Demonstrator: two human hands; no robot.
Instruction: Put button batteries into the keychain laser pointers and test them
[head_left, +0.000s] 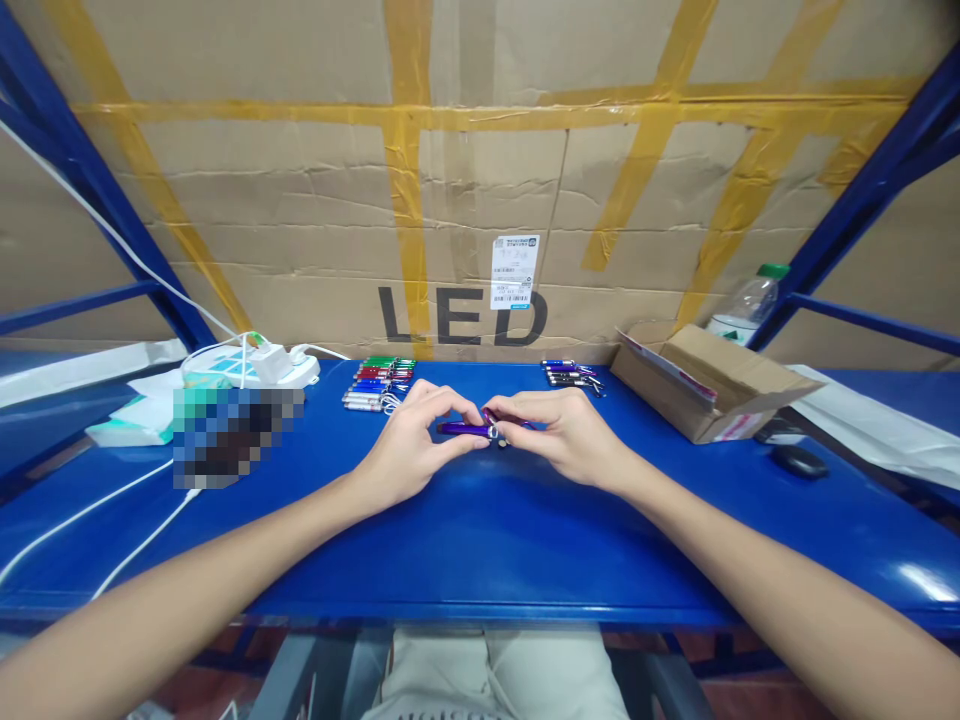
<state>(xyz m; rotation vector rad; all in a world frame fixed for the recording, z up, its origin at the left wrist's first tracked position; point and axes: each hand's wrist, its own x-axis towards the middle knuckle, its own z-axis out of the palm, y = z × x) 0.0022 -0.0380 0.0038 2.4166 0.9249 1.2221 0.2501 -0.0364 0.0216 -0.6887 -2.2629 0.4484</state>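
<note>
Between my two hands, above the middle of the blue table, is a slim purple flashlight-like tube [461, 429] with a silver end. My left hand [412, 440] pinches its body between thumb and fingers, with the tube lying roughly level. At the silver end, my right hand [566, 432] is closed in a pinch, its fingertips covering small parts there. Behind my left hand lies a row of similar tubes [380, 380] in green, red, blue and white, some with cords. A smaller group of purple and black tubes [570, 375] lies behind my right hand.
On the right stand an open cardboard box [701, 385], a black computer mouse [799, 461] and a green-capped bottle [750, 300]. A white power strip [292, 370], cables and a pixelated object [232, 440] sit left. A taped cardboard wall [322, 230] closes the back.
</note>
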